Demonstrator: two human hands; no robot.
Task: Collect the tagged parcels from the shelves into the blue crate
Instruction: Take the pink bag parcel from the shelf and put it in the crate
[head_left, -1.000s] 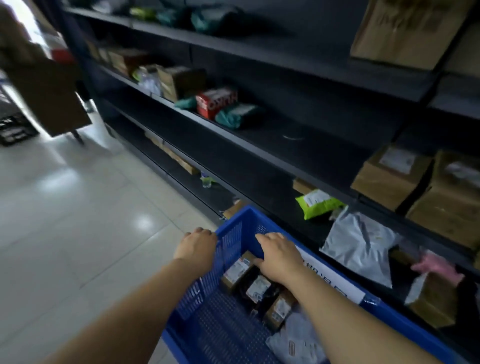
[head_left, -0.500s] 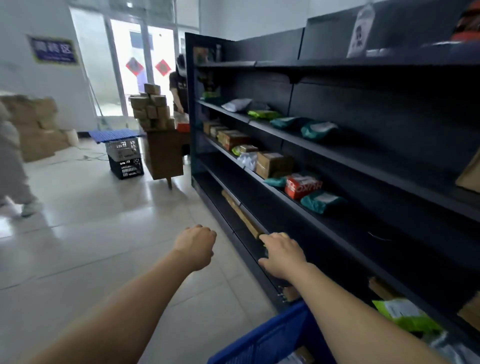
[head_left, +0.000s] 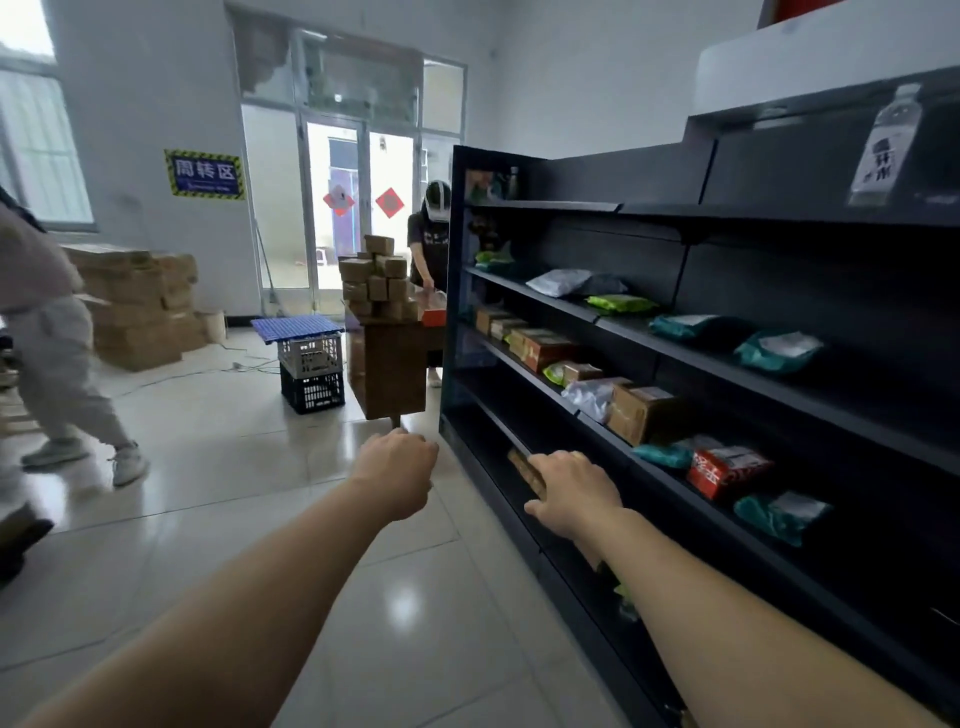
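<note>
The blue crate is out of view. My left hand (head_left: 397, 475) is stretched forward over the floor with its fingers curled into a fist, holding nothing. My right hand (head_left: 574, 493) reaches toward the low end of the black shelf unit (head_left: 654, 353), fingers loosely bent and holding nothing. A flat brown parcel (head_left: 523, 466) lies on the bottom shelf just beyond its fingertips. On the shelf above lie a brown box (head_left: 641, 410), a red parcel (head_left: 727, 470) and a teal bag (head_left: 779, 514). Higher up lie a green bag (head_left: 618, 303) and a white bag (head_left: 558, 282).
A person (head_left: 57, 364) walks across the tiled floor at the left. Another person (head_left: 431, 244) stands at a wooden table (head_left: 389, 374) stacked with boxes, by the shelf's far end. Stacked crates (head_left: 311, 369) and a cardboard pile (head_left: 140, 306) stand further back.
My view has swung up from the blue crate to the room and the shelf end. Both hands have left the crate's rim and now hold nothing. The crate has dropped out of sight.
</note>
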